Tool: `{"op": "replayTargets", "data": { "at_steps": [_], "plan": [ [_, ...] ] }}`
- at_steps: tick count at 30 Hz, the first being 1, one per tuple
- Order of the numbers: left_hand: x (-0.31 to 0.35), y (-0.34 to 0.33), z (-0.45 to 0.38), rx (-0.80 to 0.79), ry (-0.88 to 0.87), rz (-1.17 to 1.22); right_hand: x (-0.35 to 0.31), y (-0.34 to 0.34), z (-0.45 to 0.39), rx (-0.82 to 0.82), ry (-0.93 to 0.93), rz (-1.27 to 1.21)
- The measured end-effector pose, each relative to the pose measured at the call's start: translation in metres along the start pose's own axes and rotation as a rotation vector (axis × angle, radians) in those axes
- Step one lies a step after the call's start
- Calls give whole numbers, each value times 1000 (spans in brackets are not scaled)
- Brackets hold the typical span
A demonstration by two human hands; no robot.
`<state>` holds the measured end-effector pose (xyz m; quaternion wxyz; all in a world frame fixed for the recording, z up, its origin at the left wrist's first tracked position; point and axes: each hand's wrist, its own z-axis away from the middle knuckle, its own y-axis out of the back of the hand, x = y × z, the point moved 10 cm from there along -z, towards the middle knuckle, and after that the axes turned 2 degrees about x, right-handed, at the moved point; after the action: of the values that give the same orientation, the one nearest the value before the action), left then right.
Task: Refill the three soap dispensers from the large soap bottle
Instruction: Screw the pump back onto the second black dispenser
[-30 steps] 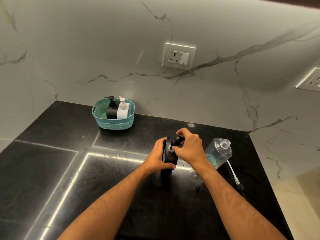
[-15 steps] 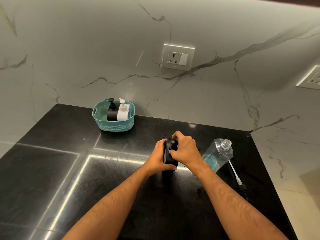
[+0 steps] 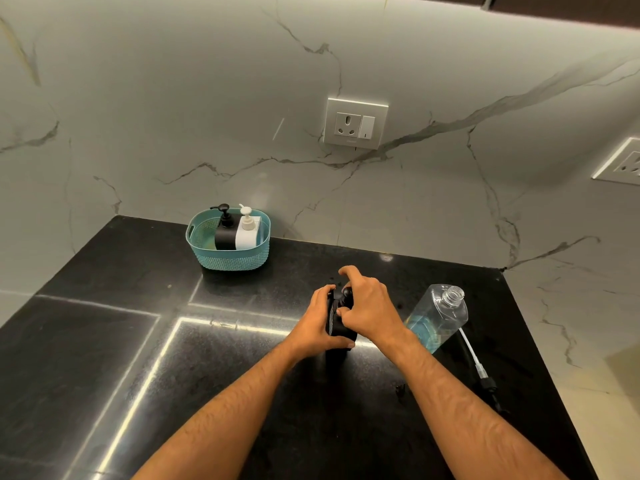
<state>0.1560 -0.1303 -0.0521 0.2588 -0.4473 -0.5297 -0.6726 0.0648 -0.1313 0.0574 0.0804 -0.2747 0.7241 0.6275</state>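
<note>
A black soap dispenser (image 3: 337,323) stands mid-counter. My left hand (image 3: 317,323) grips its body from the left. My right hand (image 3: 370,308) holds the black pump head (image 3: 346,295) on top of it, thumb and fingers curled around it. The large clear soap bottle (image 3: 438,315), uncapped and with blue liquid low inside, stands just right of my right wrist. Its black pump with a white tube (image 3: 476,363) lies on the counter beside it. A second black dispenser (image 3: 225,233) and a white dispenser (image 3: 247,232) stand in a teal basket (image 3: 228,259) at the back left.
The black stone counter (image 3: 104,341) ends at a marble wall behind and at its right edge near the bottle. A wall socket (image 3: 355,124) is above, another socket (image 3: 623,164) at far right. Small dark drops dot the counter near my right forearm.
The pump head, which my right hand held raised above the dispenser's metal neck, has come down onto it. My right hand's fingers have shifted around the pump.
</note>
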Motion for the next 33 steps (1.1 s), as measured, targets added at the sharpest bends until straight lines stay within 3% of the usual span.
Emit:
{"op": "replayTargets", "data": {
  "at_steps": [14, 19, 28, 33],
  "plan": [
    [-5, -2, -2, -5, 9, 2, 12, 9, 6, 28, -72, 96],
    [-3, -1, -1, -1, -1, 6, 7, 4, 13, -34, -47, 27],
    [-3, -2, 0, -11, 10, 4, 22, 10, 19, 3, -117, 6],
    [-3, -1, 0, -11, 19, -13, 19, 6, 17, 5, -99, -122]
  ]
}}
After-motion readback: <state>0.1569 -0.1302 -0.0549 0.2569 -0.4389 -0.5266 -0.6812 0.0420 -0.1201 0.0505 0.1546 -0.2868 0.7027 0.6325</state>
